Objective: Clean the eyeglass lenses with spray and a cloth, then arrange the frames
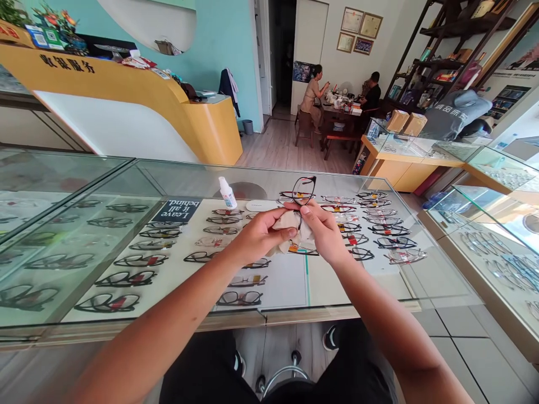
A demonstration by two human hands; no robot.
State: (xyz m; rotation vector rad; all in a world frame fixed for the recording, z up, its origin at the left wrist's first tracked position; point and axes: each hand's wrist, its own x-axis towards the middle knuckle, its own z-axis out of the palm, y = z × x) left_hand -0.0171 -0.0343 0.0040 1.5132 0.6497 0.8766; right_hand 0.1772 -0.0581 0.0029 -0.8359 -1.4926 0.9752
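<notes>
1. Eyeglasses (304, 191) with a dark frame are held up above the glass display counter (362, 286), near its middle, one lens raised above the fingers and the rest partly covered by the hands.
2. Right hand (326, 230): closed on the eyeglasses, with the thumb and fingers gripping the frame.
3. Left hand (265, 227): closed on a pale, crumpled cloth (285, 224), thumb on top and fingers curled. The cloth lies between the two hands, against the lower part of the eyeglasses; whether the left fingertips also touch the frame is hard to make out, since the cloth seems to cover that spot.
4. White bottle (227, 194): upright on the counter, beyond the left hand and apart from it.
5. Under the glass, rows of spectacles (240, 298) lie on pale panels, many with red or orange tags. A dark card (177, 211) reading "Leave it all behind." lies upside down to the viewer.
6. Farther back, a yellow and white desk (214, 126) stands to the left, and two people (312, 98) (372, 92) sit at a cluttered table (337, 115).
</notes>
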